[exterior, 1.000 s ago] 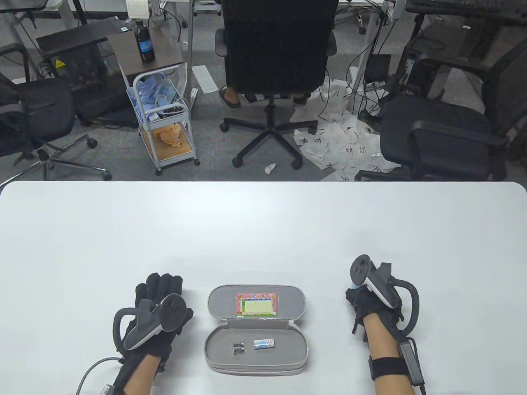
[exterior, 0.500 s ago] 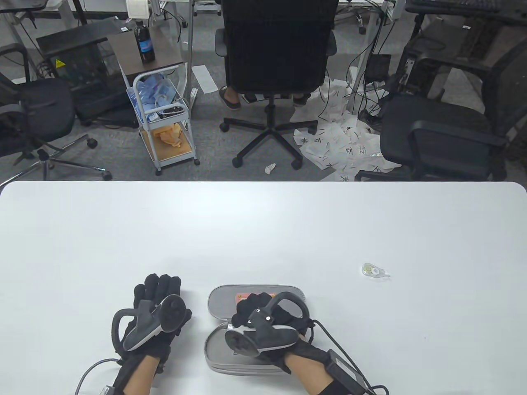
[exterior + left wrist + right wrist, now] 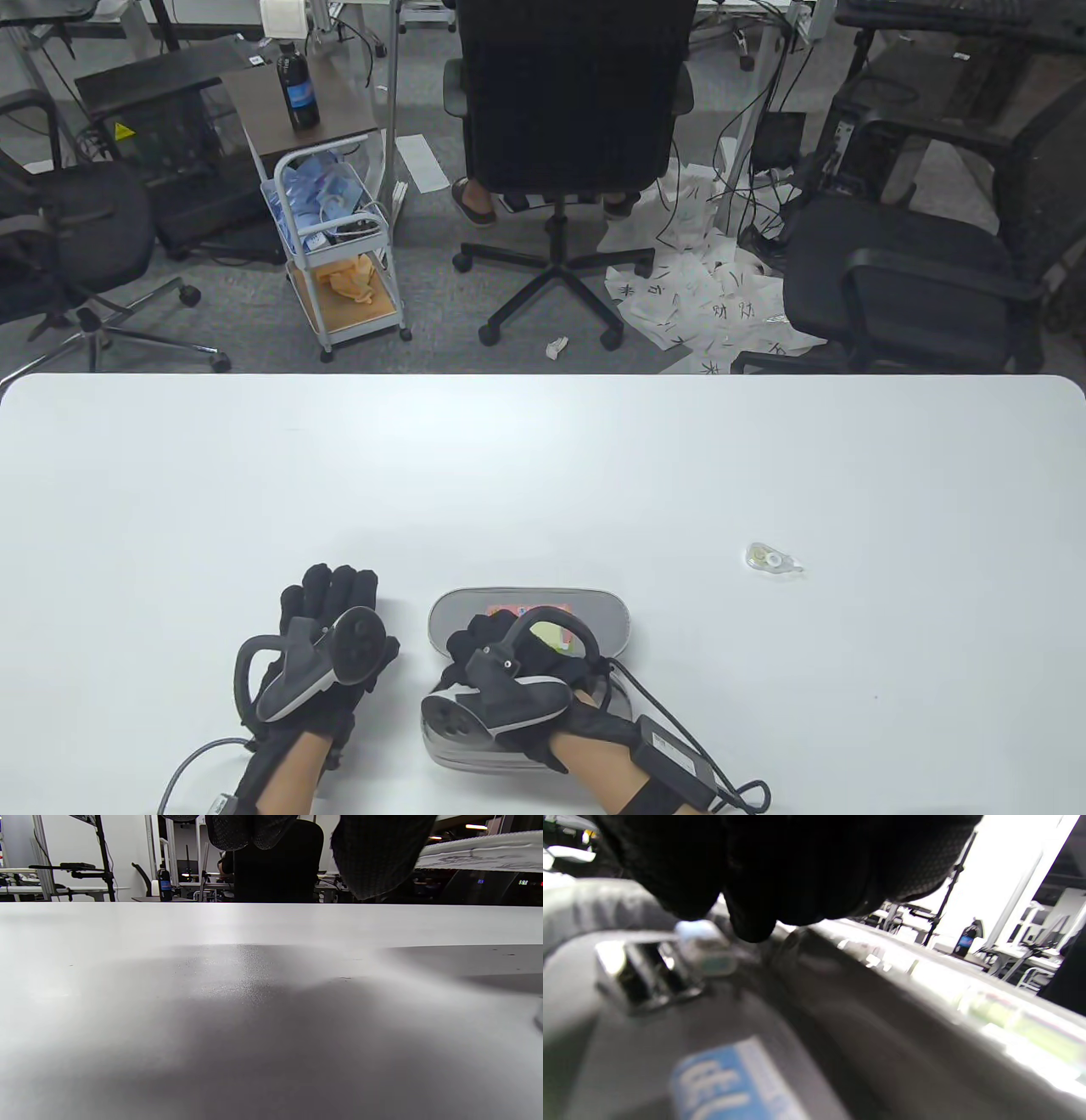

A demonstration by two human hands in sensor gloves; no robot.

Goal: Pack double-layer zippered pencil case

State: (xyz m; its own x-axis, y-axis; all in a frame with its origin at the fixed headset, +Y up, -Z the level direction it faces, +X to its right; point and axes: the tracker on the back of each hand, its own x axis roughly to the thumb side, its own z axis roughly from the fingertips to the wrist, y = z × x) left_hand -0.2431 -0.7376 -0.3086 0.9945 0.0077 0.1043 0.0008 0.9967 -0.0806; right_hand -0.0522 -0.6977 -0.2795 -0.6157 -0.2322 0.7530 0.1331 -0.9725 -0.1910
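The grey zippered pencil case [image 3: 609, 613] lies open near the table's front edge, with a coloured card in its lid. My right hand [image 3: 488, 645] reaches into its lower half, fingers curled downward. In the blurred right wrist view, those fingers [image 3: 797, 870] hang just above a small white eraser [image 3: 706, 950] beside a metal piece [image 3: 645, 971]. A blue-and-white labelled item [image 3: 734, 1082] lies loose on the case floor in front of them. Nothing shows between the fingers. My left hand [image 3: 327, 607] rests flat on the table left of the case, its fingers [image 3: 377, 857] straight.
A small clear correction tape [image 3: 772, 558] lies alone on the white table [image 3: 543, 475], to the right of the case. The right hand's cable and box [image 3: 674, 755] trail along the front edge. Office chairs and a cart stand beyond the far edge.
The right hand left the correction tape's spot on the right and went into the case, then shifted a little left. The left hand has stayed still.
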